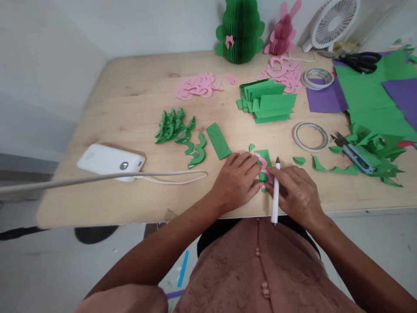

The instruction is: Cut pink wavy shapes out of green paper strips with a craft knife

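A wavy pink paper cutout (262, 161) lies over a small green paper strip (264, 153) near the front edge of the table. The fingertips of my left hand (235, 179) press the cutout and strip from the left, fingers bent and together. A white pen (276, 191) is held in my right hand (298, 190), dark tip pointing away from me. That hand's fingertips also touch the right side of the pink cutout, hiding part of it. Just left of the strip lies a green rectangle (218, 141) with curved lines drawn on it.
Stapled green wavy pieces (174, 125), a white power bank (110, 161) with cable and folded green strips (269, 101) lie around. Pink cutouts (198, 85) lie behind. To the right are tape rolls (311, 137), a blue cutter (360, 158), scissors (361, 61) and green scraps.
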A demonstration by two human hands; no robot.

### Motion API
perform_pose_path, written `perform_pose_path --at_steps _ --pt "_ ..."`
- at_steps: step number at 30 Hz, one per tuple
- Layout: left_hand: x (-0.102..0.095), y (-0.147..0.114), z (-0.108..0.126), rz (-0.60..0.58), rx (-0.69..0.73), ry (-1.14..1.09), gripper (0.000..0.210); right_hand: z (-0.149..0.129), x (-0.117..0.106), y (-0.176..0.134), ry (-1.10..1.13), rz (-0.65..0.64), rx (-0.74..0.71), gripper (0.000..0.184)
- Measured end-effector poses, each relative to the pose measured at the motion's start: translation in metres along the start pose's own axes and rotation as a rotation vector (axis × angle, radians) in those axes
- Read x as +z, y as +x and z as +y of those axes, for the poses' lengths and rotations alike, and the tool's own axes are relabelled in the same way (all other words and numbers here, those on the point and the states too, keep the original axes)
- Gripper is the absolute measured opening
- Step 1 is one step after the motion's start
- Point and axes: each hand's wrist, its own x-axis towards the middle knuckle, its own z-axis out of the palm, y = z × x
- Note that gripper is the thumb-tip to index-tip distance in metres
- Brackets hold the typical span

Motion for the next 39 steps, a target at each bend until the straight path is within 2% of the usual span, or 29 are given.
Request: perform_pose_path --at_steps 27,39 --pt "-0.0012 -0.0005 0.0015 -0.007 -0.005 -0.013 0.033 -0.0007 -0.0003 0.0008 -0.007 0.000 0.008 0.021" --pt "-0.0020 -0.0009 0.0007 -0.021 -0.007 -0.029 0.033 0.0022 0.0007 -0.0025 0.018 0.000 0.022 0.027"
